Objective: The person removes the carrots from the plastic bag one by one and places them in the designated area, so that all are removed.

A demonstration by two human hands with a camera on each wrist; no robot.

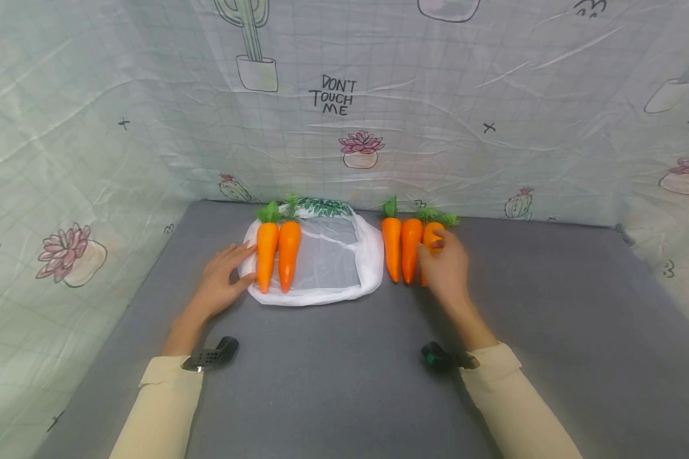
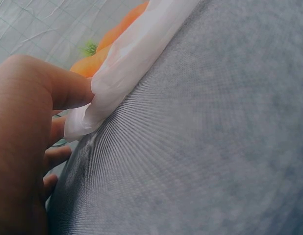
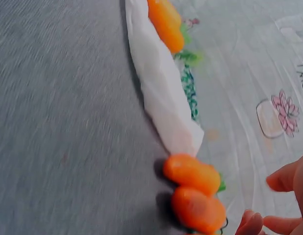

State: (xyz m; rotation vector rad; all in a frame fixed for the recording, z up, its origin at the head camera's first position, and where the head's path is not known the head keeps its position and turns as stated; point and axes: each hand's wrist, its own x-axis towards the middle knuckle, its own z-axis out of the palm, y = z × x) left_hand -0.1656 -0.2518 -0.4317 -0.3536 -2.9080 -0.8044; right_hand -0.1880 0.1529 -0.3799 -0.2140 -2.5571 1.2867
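Observation:
A white plastic bag [image 1: 370, 255] with a thick rolled rim and a green leaf print lies spread on the table. Two orange carrots with green tops, a left one [image 1: 266, 255] and one beside it [image 1: 289, 255], lie over its left part. My left hand [image 1: 221, 277] rests against the bag's left rim, thumb and fingers apart. Right of the bag, three more carrots lie side by side: a near one [image 1: 392, 248], a middle one [image 1: 411, 248] and a far-right one [image 1: 432, 231]. Over that last carrot, partly hiding it, is my right hand [image 1: 449, 264], its fingers spread.
Grey cloth covers the table [image 1: 333, 370]. Behind and to both sides hangs a patterned curtain [image 1: 436, 108] with plant drawings, meeting the table's back edge just beyond the carrot tops. Each wrist wears a dark strapped device, such as the left one [image 1: 212, 354].

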